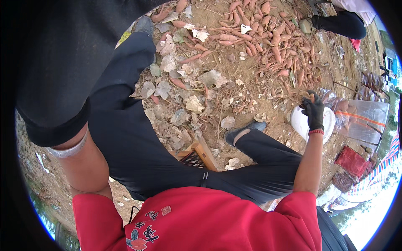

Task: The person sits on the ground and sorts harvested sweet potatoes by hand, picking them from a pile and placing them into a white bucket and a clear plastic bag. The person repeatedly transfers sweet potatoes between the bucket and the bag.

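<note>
My right hand (314, 112), in a black glove with a red bead bracelet at the wrist, is over a round white container (298, 123). Its fingers are curled, and a small orange-brown patch shows between them; I cannot make out what it is. Beyond the hand spreads a heap of reddish sweet potatoes (289, 62) on the soil. My left hand (54, 71), gloved in black with a silver bangle below the cuff, is raised very close to the camera and fills the upper left. Its fingers cannot be made out.
Dry leaves (194, 104) and loose sweet potatoes lie between my feet. A wooden stool (205, 155) is beneath me. Clear plastic bags (360, 117) and a red bag (352, 161) stand at the right. Another person's dark-clothed leg (341, 24) is at the far right.
</note>
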Motion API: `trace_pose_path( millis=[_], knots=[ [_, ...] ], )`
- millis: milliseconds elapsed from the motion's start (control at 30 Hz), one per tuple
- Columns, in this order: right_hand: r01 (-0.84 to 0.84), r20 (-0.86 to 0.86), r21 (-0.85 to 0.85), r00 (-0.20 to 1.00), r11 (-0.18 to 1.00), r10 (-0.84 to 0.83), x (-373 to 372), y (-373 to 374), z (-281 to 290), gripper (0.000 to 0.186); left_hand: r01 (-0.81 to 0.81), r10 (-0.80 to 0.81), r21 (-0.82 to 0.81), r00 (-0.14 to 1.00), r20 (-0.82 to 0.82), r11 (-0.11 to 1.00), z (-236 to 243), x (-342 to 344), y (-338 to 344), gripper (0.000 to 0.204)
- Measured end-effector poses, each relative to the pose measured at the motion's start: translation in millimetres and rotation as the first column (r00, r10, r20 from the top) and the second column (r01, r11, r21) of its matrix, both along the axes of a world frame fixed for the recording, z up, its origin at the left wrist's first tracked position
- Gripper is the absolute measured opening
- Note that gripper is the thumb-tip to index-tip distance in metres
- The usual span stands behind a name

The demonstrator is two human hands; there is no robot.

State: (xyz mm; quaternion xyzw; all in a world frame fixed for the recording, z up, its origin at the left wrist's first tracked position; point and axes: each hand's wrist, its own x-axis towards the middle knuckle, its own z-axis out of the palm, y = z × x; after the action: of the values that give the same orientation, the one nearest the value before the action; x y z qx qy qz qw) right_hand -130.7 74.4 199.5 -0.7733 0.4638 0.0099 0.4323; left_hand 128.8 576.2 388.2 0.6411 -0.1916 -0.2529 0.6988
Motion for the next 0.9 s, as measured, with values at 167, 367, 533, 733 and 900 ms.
trace_pose_path(
  millis=[167,367,533,733,900],
  knots=[
    [-0.156,-0.416,-0.479,0.907,0.864,-0.067,-142,-161,118,0.045,0.031,-0.038,-0.148,0.998,-0.040,0.988,-11,5,-7,0.052],
    [-0.465,-0.176,-0.587,0.872,0.663,0.456,3,-21,39,0.021,-0.007,-0.009,-0.185,0.996,-0.084,0.983,-5,4,-1,0.052],
    [-0.931,-0.070,-0.209,0.319,0.298,0.945,104,229,-83,0.018,-0.047,0.007,-0.249,0.987,-0.160,0.967,-9,11,11,0.052],
    [-0.980,-0.255,-0.022,0.197,0.198,0.947,150,330,-169,0.032,-0.127,0.049,-0.287,0.963,-0.265,0.949,-10,23,30,0.052],
    [-0.864,-0.237,0.247,0.384,0.438,0.892,174,344,-180,0.038,-0.175,0.097,-0.227,0.943,-0.318,0.958,-27,18,30,0.052]
  ],
)
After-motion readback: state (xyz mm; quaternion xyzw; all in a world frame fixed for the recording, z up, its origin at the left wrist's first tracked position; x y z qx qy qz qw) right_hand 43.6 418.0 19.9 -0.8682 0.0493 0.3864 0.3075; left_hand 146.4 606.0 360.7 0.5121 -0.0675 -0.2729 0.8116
